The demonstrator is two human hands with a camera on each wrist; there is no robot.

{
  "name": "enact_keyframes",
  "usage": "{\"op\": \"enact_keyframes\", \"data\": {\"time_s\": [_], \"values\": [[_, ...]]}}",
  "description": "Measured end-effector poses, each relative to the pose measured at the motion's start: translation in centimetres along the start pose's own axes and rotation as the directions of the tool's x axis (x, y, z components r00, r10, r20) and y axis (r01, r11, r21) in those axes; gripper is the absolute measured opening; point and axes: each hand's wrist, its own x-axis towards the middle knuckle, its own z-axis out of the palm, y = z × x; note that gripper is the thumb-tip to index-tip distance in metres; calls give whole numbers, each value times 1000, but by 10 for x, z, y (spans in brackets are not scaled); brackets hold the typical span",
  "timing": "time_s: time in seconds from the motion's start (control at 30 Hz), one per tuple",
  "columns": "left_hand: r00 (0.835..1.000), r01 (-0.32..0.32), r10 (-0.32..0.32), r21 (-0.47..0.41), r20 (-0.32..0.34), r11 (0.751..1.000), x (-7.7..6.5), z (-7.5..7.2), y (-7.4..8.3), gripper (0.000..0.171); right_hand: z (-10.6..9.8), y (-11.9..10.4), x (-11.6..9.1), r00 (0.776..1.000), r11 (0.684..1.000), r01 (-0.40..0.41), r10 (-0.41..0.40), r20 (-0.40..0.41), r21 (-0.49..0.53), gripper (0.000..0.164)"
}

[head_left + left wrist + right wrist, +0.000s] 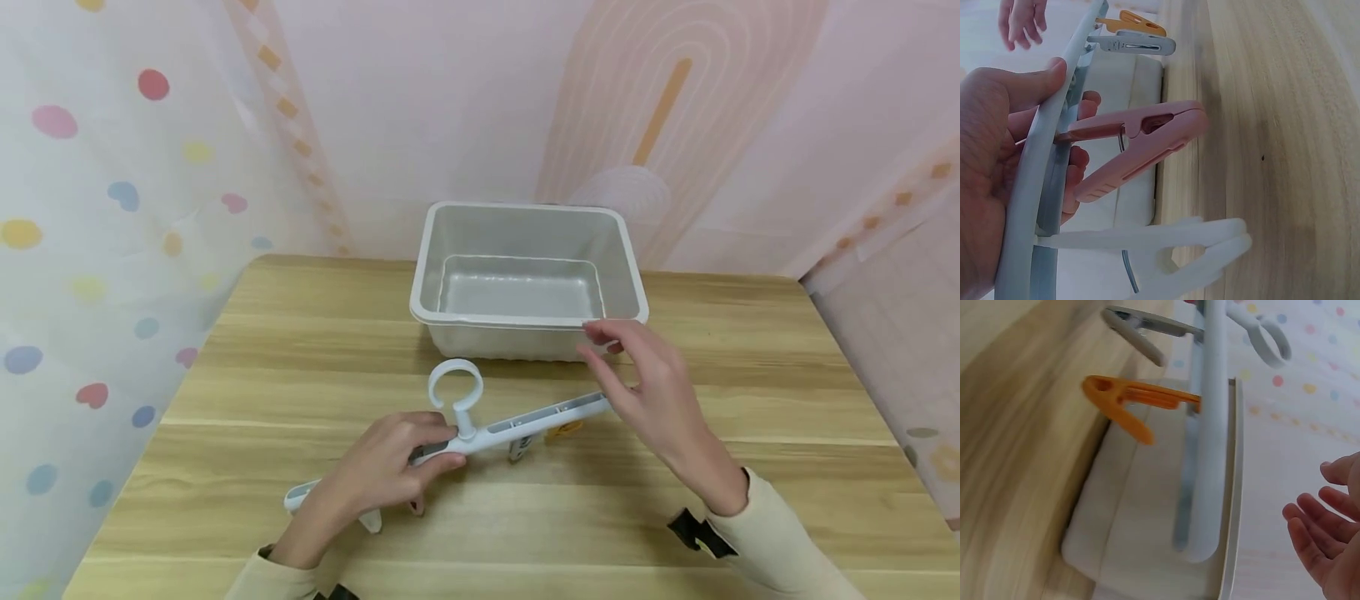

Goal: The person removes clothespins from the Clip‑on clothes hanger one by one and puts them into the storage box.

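Note:
My left hand grips a pale blue-grey hanger bar near its middle, just beside the round hook that stands up from it. Several clothespins hang under the bar. In the left wrist view a pink clothespin is beside the fingers, with a white clothespin nearer the camera. Farther along are a grey clothespin and an orange clothespin. Close to the bar's right end, my right hand is held with fingers apart and loosely bent, nothing between them.
A light grey plastic bin stands at the back of the wooden table, just beyond the bar. Behind it hangs a patterned backdrop with coloured dots at the left.

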Motion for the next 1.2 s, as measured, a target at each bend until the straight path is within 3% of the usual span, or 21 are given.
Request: {"op": "enact_keyframes", "data": {"time_s": [0.17,0.27,0.47,0.77,0.97,1.2], "values": [[1000,0,0,-6,-12,1000,-2,-3,1,13,-5,-7,-14,999,998,49,-48,21,-36,18],[1000,-9,9,-12,-16,1000,-2,-4,2,12,-6,-11,-24,998,998,46,-45,36,-45,30],[1000,-13,13,-2,-18,1000,-1,-6,6,13,-10,-18,-44,1000,1000,-3,3,5,-15,41],[998,-40,40,-2,-42,999,2,-6,11,13,-8,-15,-78,995,995,-96,96,29,-12,13],[998,-46,45,-22,-41,999,3,-5,14,13,-2,-14,-95,980,983,-182,184,75,-35,23],[999,-39,38,-18,-39,999,3,-6,18,16,9,-17,-102,963,967,-256,254,94,5,25]]}}
